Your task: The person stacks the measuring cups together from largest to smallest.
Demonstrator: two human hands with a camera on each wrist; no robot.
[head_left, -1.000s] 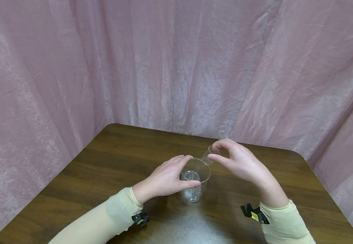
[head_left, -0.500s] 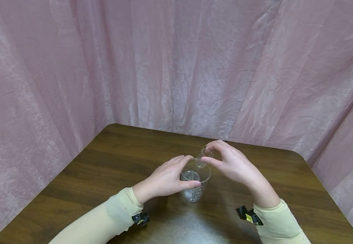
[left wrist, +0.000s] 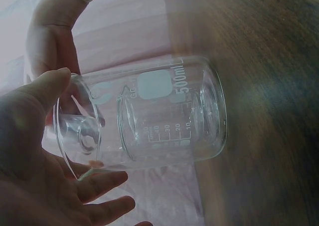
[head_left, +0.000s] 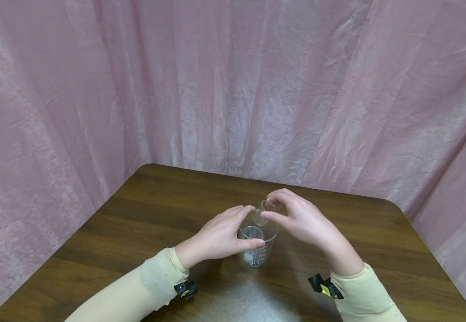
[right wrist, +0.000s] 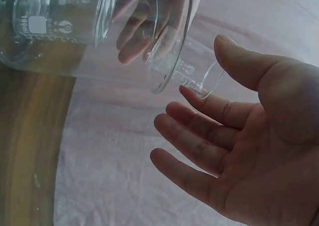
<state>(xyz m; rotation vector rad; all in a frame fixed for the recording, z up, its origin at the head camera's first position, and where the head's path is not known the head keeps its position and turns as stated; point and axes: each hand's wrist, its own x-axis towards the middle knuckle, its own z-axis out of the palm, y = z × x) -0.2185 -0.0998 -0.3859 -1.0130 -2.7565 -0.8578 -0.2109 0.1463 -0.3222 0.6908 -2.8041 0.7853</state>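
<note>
A large clear glass beaker (head_left: 271,243), printed 500ml in the left wrist view, stands upright on the wooden table. My left hand (head_left: 222,235) grips its rim, thumb at the near side and fingers at the far side. Inside it sits a smaller graduated beaker (left wrist: 167,133), close to the bottom. My right hand (head_left: 303,221) pinches the smallest beaker (right wrist: 188,69) near its rim between thumb and forefinger, the other fingers spread apart. That beaker is tilted, and its base end is at the mouth of the large beaker. Whether the two glasses touch cannot be told.
The brown wooden table (head_left: 168,201) extends around the beakers, with its rounded back edge in view. A pink curtain (head_left: 233,89) hangs behind and on both sides. Black cameras are strapped to the left wrist (head_left: 185,289) and the right wrist (head_left: 325,287).
My right hand has moved left with the smallest beaker, from beside the large beaker's rim to over its mouth. My left hand and the large beaker have kept their place.
</note>
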